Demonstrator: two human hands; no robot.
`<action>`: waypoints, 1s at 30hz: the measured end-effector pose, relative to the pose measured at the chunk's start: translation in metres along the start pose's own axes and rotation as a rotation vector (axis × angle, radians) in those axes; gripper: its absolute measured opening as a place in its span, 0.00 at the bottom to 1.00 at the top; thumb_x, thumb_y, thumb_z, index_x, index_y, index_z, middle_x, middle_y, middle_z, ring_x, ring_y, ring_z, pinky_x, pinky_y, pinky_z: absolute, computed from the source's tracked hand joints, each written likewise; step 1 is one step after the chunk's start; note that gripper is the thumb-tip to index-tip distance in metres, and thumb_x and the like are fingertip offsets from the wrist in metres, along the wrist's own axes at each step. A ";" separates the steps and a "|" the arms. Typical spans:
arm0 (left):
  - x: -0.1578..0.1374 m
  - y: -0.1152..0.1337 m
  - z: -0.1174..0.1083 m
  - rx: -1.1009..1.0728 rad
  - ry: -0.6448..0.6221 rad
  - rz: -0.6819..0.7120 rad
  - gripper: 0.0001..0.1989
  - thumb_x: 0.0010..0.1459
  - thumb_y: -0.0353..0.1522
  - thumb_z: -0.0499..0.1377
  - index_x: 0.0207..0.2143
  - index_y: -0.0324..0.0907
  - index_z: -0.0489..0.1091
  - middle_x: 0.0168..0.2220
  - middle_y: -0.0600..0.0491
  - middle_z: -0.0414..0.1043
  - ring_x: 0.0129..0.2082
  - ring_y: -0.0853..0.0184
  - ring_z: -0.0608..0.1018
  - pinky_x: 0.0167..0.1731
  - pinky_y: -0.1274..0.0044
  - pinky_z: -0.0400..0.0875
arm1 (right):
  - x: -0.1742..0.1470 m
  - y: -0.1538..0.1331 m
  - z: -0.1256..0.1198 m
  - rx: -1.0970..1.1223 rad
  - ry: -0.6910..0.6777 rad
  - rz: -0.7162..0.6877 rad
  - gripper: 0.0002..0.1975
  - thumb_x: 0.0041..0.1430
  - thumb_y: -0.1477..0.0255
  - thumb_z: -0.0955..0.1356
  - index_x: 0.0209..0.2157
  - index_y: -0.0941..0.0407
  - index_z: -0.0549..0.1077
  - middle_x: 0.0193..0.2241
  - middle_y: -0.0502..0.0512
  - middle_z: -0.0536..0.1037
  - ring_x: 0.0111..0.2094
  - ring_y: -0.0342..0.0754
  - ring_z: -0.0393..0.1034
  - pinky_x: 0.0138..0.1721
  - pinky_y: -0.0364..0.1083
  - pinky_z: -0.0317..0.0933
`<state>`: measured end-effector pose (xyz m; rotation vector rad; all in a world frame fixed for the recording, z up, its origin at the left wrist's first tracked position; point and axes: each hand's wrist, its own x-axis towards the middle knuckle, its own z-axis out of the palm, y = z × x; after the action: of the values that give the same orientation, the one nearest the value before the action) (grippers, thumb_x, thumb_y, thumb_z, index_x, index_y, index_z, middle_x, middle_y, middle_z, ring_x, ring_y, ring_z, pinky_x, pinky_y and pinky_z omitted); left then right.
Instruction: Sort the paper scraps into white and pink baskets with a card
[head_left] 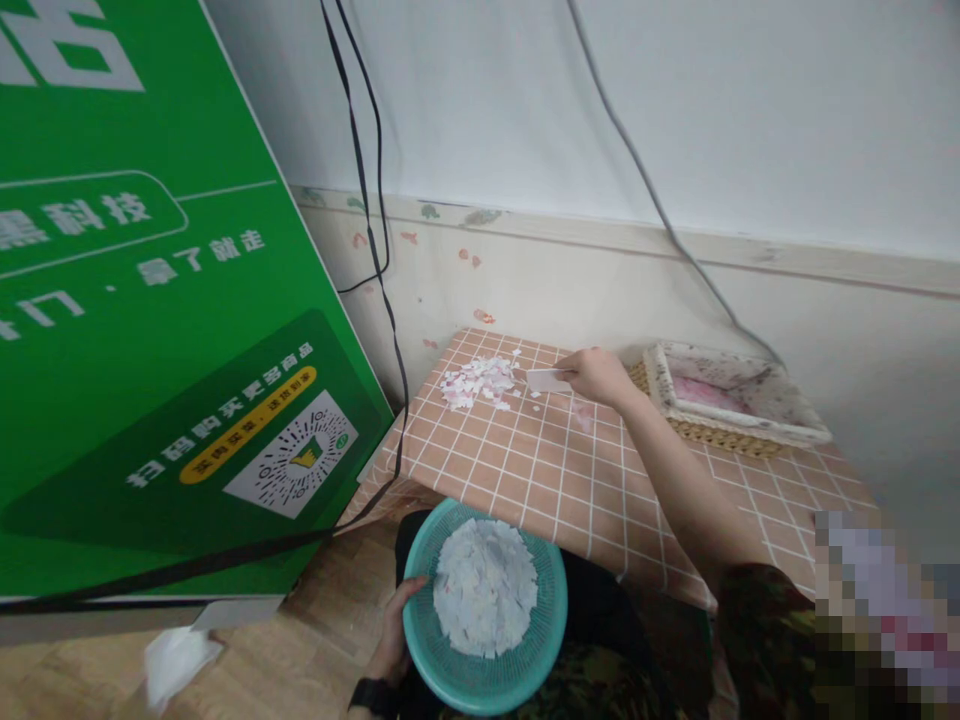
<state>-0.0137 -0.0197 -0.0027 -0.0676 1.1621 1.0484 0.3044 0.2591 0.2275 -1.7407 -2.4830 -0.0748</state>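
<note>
My left hand grips the rim of a teal plastic basket, which rests on my lap below the table edge. A heap of small white paper scraps fills the middle of it. My right hand reaches over the table, its fingers closed on a flat white card. Just left of the card lies a loose pile of white and pinkish paper scraps, with a few stray pieces around it.
A brown tablecloth with white grid lines covers the table. A lined wicker basket with something pink inside stands at the right. A green sign panel rises at left, with a black cable hanging near it. A white plastic bag lies on the floor.
</note>
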 end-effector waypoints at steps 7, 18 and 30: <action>0.004 -0.003 -0.004 -0.002 -0.032 0.011 0.11 0.45 0.34 0.64 0.30 0.35 0.76 0.23 0.49 0.79 0.23 0.58 0.78 0.27 0.68 0.73 | -0.018 -0.005 0.006 0.021 0.054 0.076 0.14 0.58 0.69 0.63 0.40 0.52 0.78 0.33 0.58 0.80 0.36 0.53 0.73 0.34 0.45 0.57; 0.011 -0.005 -0.009 -0.026 -0.039 0.012 0.10 0.45 0.34 0.64 0.29 0.34 0.76 0.24 0.48 0.80 0.25 0.58 0.79 0.30 0.69 0.72 | -0.044 -0.028 0.034 0.151 0.188 0.223 0.16 0.60 0.68 0.60 0.43 0.53 0.77 0.34 0.57 0.81 0.32 0.52 0.74 0.31 0.44 0.56; 0.011 -0.006 -0.011 0.014 -0.057 0.032 0.12 0.46 0.35 0.64 0.31 0.35 0.76 0.25 0.48 0.80 0.26 0.57 0.80 0.31 0.69 0.72 | -0.026 -0.028 0.047 0.296 0.225 0.112 0.15 0.60 0.70 0.61 0.40 0.54 0.78 0.35 0.57 0.81 0.34 0.51 0.74 0.33 0.43 0.57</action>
<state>-0.0177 -0.0221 -0.0187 -0.0077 1.1217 1.0634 0.2840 0.2297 0.1788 -1.6423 -2.1114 0.0965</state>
